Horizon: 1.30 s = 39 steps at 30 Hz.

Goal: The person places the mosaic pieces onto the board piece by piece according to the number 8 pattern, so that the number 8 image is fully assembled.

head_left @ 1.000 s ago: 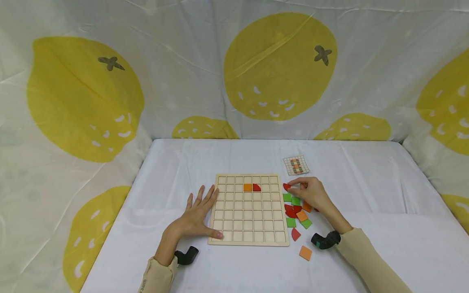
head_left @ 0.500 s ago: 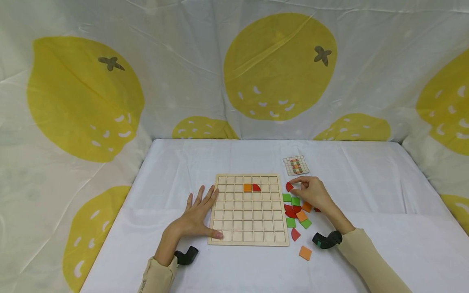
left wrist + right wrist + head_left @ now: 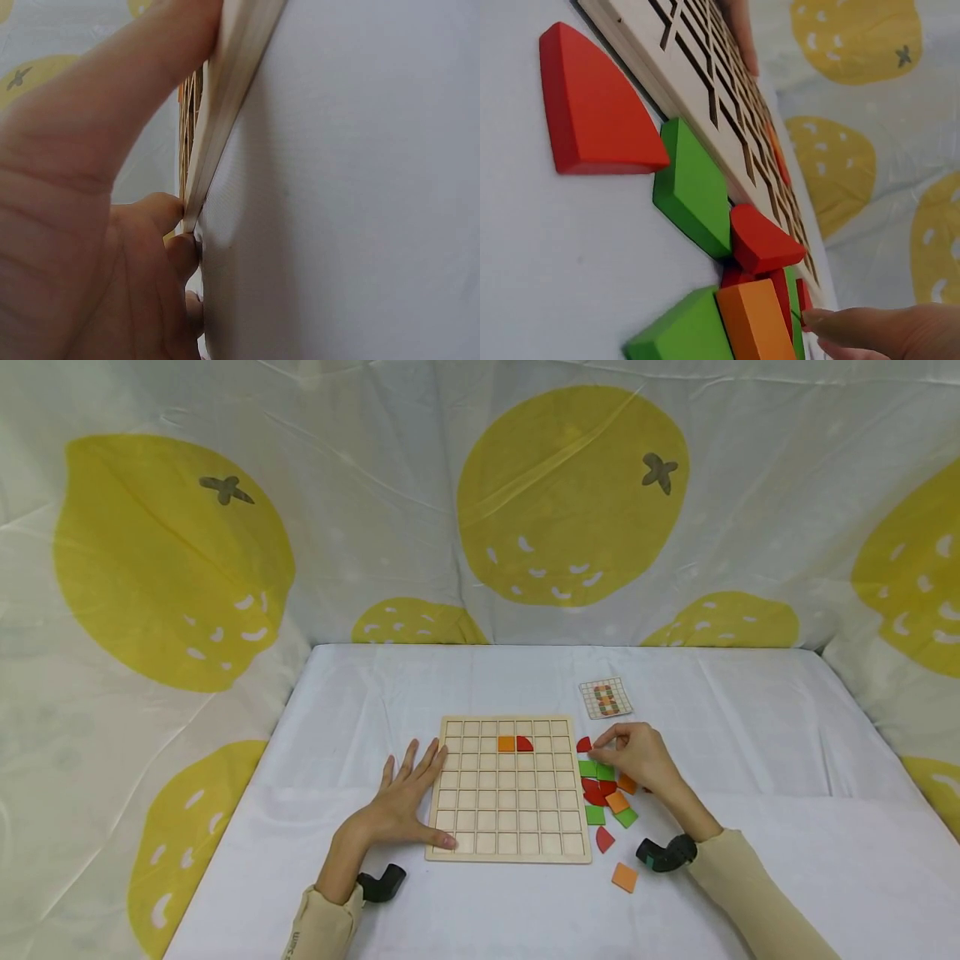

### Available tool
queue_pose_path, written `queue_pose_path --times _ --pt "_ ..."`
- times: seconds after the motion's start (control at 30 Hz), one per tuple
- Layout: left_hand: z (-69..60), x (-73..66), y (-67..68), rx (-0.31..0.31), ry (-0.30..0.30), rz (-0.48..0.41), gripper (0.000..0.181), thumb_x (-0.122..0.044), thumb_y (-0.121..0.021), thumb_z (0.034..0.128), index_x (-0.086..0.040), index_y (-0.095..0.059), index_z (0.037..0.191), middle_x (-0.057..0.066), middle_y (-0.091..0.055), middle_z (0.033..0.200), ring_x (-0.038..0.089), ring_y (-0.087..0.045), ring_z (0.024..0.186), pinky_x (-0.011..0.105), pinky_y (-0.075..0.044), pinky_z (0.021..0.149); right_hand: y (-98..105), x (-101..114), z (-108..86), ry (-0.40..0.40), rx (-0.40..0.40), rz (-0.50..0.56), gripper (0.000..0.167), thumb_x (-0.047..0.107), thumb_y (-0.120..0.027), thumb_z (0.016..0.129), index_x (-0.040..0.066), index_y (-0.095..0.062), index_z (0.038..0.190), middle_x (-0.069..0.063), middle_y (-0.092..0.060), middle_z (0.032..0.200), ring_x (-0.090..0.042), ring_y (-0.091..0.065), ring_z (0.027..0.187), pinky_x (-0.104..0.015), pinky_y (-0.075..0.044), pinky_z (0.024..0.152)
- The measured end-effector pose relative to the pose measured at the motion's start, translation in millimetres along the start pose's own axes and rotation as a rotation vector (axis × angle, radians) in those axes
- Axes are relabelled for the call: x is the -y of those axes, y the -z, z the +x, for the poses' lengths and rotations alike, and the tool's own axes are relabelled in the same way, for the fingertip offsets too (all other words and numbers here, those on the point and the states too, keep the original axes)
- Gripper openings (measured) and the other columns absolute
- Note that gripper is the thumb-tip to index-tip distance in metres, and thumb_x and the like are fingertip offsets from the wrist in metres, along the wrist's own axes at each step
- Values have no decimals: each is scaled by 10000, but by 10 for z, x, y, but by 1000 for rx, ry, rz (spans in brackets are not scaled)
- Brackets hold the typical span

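A wooden grid board (image 3: pixel 487 802) lies on the white cloth, with an orange square (image 3: pixel 507 743) and a red quarter-circle piece (image 3: pixel 524 744) side by side in its upper cells. My left hand (image 3: pixel 390 810) rests with spread fingers along the board's left edge, its thumb over the lower left corner. Beyond the board's upper right edge, my right hand (image 3: pixel 633 756) pinches a second red quarter-circle piece (image 3: pixel 583 744) between thumb and index fingertips. In the right wrist view, a fingertip (image 3: pixel 821 322) shows beside the pile; the pinched piece is mostly hidden there.
Green squares (image 3: pixel 605 772), red quarter-circles (image 3: pixel 605 839) and orange squares (image 3: pixel 625 877) lie loose along the board's right side, some overlapping. A small pattern card (image 3: pixel 606 698) lies behind them. Lemon-printed cloth (image 3: pixel 573 497) hangs at the back.
The red quarter-circle piece at the right fingertips turns, shifting right and then back left towards the board. My right hand moves slightly with it. The left hand stays still.
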State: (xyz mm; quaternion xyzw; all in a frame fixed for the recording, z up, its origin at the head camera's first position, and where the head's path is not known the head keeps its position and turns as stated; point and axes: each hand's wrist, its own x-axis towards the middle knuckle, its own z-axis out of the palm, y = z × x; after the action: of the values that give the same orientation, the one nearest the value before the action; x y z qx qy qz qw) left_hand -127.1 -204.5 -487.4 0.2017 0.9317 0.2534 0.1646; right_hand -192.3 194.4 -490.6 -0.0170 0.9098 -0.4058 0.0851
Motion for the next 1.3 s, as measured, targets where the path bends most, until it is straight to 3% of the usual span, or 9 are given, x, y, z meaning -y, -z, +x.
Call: queue_pose_path --times 0.2,0.37,0.7,1.07,1.3 --pt "-4 0 3 -2 -1 2 1421 -597 -915 674 -86 -41 1671 117 33 1762 446 150 1600 743 119 1212 36 -36 69 81 68 51 349 156 -804 900 101 -742 1239 13 -365 587 -151 -341 485 -221 -261 456" --pt "-9 -2 6 -6 -4 8 1417 -597 -914 674 -82 -49 1671 124 25 1761 452 144 1599 743 117 1211 45 -65 99 97 135 52 304 122 -780 912 90 -761 1214 20 -363 603 -135 -351 528 -215 -263 489" --pt "-15 -12 11 -3 5 0 1419 -590 -917 674 -80 -44 1670 123 26 1761 451 152 1598 739 124 1214 53 -82 66 76 80 34 340 195 -831 879 70 -762 1188 29 -368 579 -142 -357 490 -218 -259 468" --pt "-10 -10 12 -9 3 3 1421 -589 -919 672 -76 -46 1669 126 23 1760 450 149 1598 743 117 1213 17 -20 78 138 -26 44 337 206 -840 878 48 -773 1168 36 -317 557 -126 -298 491 -233 -230 482" --pt "1 -9 2 -2 4 -2 1423 -590 -917 676 -83 -35 1670 128 30 1759 453 156 1596 742 125 1213 -171 240 135 218 33 132 307 191 -845 871 63 -791 1145 44 -312 546 -102 -261 483 -217 -203 469"
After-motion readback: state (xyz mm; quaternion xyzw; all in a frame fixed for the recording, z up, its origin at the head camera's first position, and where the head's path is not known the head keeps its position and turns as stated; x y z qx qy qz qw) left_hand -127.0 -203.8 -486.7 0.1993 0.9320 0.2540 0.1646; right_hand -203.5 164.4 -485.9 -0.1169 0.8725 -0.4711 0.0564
